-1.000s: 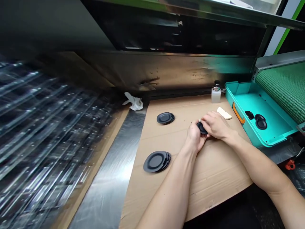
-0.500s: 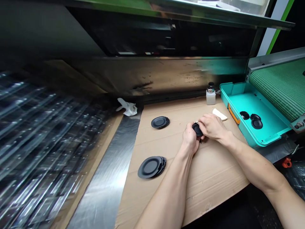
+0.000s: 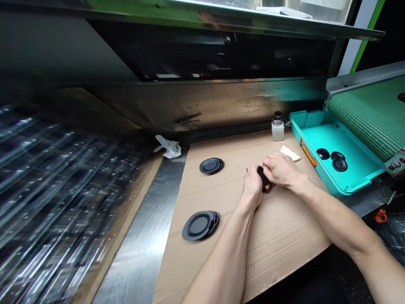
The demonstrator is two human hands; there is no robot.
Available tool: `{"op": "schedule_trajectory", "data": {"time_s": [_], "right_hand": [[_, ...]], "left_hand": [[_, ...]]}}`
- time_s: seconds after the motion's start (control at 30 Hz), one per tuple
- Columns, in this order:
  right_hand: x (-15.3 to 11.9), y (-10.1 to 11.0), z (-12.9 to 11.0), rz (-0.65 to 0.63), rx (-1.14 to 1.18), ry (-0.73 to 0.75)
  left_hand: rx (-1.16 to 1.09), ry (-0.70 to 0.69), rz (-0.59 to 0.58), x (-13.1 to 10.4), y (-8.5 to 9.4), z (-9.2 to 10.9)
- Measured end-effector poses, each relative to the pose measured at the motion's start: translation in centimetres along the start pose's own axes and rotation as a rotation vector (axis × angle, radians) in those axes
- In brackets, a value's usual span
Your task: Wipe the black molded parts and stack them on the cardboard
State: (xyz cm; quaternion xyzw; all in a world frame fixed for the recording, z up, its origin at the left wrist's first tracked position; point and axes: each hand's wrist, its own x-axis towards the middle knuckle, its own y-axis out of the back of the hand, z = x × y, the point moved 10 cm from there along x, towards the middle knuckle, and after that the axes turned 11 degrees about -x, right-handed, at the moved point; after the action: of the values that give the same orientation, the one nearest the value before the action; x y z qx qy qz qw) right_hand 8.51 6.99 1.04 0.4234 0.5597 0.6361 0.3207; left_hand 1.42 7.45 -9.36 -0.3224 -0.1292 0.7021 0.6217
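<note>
The bare left hand [image 3: 253,182] and the bare right hand [image 3: 280,169] are closed together on one small black part [image 3: 263,177], which is partly hidden between them, over the brown cardboard sheet [image 3: 284,236]. Left of them lies a low stack of flat black discs [image 3: 198,225]; at right is the turquoise plastic tray [image 3: 357,145].

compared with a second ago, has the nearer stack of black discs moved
No. The nearer stack of black discs keeps the same place relative to the left edge of the cardboard; only the camera's view has shifted.
</note>
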Motion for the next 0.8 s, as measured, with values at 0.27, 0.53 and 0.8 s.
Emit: {"op": "schedule_trajectory", "data": {"time_s": [0.27, 0.53, 0.8], "right_hand": [[-0.6, -0.3, 5.6, -0.02, 0.122, -0.279], [-0.9, -3.1, 4.7, -0.232, 0.228, -0.161], [-1.1, -2.5, 9.0, -0.018, -0.133, -0.415]], "left_hand": [[0.631, -0.841, 0.018, -3.0, -0.5, 8.7], [0.782, -1.272, -0.054, -7.1, -2.5, 9.4], [0.737, -1.308, -0.104, -9.2, -3.7, 10.1]]}}
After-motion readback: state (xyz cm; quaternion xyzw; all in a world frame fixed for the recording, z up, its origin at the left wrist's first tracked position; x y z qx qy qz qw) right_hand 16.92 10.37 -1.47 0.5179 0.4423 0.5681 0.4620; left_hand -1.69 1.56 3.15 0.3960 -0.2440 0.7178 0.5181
